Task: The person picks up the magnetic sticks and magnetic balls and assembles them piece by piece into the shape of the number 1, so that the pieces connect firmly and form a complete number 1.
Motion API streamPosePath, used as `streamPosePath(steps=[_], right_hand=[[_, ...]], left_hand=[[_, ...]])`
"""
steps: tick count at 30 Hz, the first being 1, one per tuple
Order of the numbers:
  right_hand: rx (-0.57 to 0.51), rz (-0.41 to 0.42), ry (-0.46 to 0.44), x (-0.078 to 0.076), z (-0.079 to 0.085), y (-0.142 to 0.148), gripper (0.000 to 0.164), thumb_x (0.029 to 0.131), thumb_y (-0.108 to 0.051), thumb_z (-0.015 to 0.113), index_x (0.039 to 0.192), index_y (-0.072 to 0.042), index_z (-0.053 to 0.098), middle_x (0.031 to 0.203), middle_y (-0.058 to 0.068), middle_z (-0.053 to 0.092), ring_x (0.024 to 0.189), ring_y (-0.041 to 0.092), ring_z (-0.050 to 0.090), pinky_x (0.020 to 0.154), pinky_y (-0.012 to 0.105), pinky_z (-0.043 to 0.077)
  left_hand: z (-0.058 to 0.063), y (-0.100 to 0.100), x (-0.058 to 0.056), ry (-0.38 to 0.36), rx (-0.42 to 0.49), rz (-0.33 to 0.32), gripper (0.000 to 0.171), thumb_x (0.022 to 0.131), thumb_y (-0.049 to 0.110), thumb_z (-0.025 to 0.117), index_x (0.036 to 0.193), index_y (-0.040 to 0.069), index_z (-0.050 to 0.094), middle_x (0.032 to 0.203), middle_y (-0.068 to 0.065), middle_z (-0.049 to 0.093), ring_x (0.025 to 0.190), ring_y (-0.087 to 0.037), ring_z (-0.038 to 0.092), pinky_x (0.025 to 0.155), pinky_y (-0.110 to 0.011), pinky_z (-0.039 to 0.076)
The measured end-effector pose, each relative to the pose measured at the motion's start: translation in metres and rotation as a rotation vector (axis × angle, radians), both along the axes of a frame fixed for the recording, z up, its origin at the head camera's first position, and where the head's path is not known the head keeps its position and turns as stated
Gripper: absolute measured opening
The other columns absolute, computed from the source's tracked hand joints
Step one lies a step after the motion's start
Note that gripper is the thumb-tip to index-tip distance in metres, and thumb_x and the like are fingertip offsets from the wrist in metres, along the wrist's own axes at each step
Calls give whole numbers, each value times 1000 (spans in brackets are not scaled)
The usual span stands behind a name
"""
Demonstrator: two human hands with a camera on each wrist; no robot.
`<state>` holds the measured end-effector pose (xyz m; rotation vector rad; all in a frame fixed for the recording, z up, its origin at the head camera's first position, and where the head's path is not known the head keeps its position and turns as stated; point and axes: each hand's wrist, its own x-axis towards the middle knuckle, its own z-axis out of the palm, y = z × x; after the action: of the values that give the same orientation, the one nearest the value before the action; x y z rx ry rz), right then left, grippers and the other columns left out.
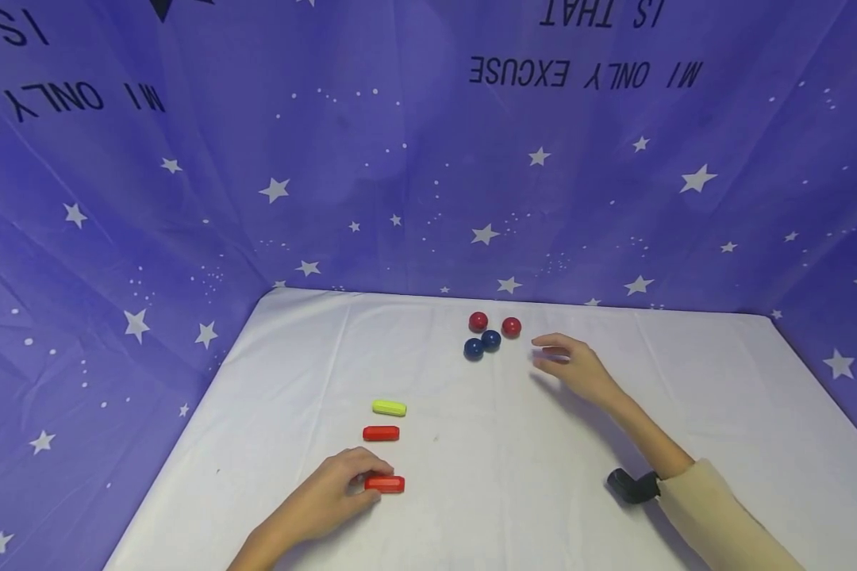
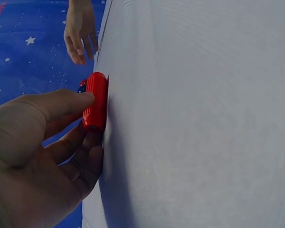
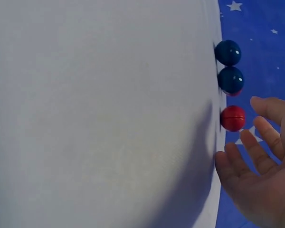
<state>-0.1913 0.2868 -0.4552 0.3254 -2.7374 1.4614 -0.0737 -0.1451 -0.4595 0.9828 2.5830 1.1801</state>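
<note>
My left hand [image 1: 332, 493] is at the near red ribbed plastic cylinder [image 1: 386, 484], pinching its left end with the thumb in front and a finger behind. In the left wrist view, the thumb tip lies against the side of this red cylinder [image 2: 98, 102]. The right hand [image 1: 577, 367] is held over the far right part of the table, its fingers apart and holding nothing. Just left of its fingertips is a red ball [image 1: 511, 327], also seen in the right wrist view as a red ball [image 3: 232, 118] with a seam line.
Another red ball [image 1: 478, 321] and two blue balls, one nearer [image 1: 474, 349] and one farther [image 1: 491, 340], sit grouped at the back. Behind the held cylinder lie another red cylinder [image 1: 381, 433] and a yellow one [image 1: 389, 408]. White cloth [image 1: 500, 476] covers the table; a starry purple curtain [image 1: 414, 159] surrounds it.
</note>
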Motion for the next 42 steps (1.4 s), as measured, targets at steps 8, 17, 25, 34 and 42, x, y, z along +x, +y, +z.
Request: streamPosePath(steps=[8,17,25,34,42], right_hand=[[75,-32,-31,-15,-5,-11,42,92,-15,73,130,-1,60,131,22,60,120,41,57,102,53,43],[60,-82,-35,-35,-10,-19,42,92,-9,71,130,1,57,127,23,62,118,39,59,100,48,47],[48,-133,-60,-46,-11,-22,49,91,-12,72,136,-2,54,130,21,61,115,36,61,92,44,52],[97,-146,-67,-56,-9,-27,53,91,-15,73,138,-4,53,133,20,59,113,34,61,88,40,50],[142,-147,-82,-63,-11,-27,50,91,-20,74,136,-7,56,136,18,58,116,36,58,91,47,49]], left_hand=[[3,0,-2,-37,0,-3,21,90,8,74,110,14,72,108,8,64,92,-6,55,80,-28,49],[3,0,-2,-40,-7,3,21,90,8,73,110,13,73,108,8,65,94,-7,56,81,-28,49],[4,0,-3,-27,-37,1,23,88,7,74,110,15,73,109,9,66,102,-10,58,89,-35,49],[6,1,-4,-52,-68,-5,25,88,3,72,110,15,73,109,11,65,104,-11,58,91,-36,48],[7,3,-5,-28,-74,-17,26,88,0,70,107,17,72,105,13,64,101,-10,58,90,-34,48]])
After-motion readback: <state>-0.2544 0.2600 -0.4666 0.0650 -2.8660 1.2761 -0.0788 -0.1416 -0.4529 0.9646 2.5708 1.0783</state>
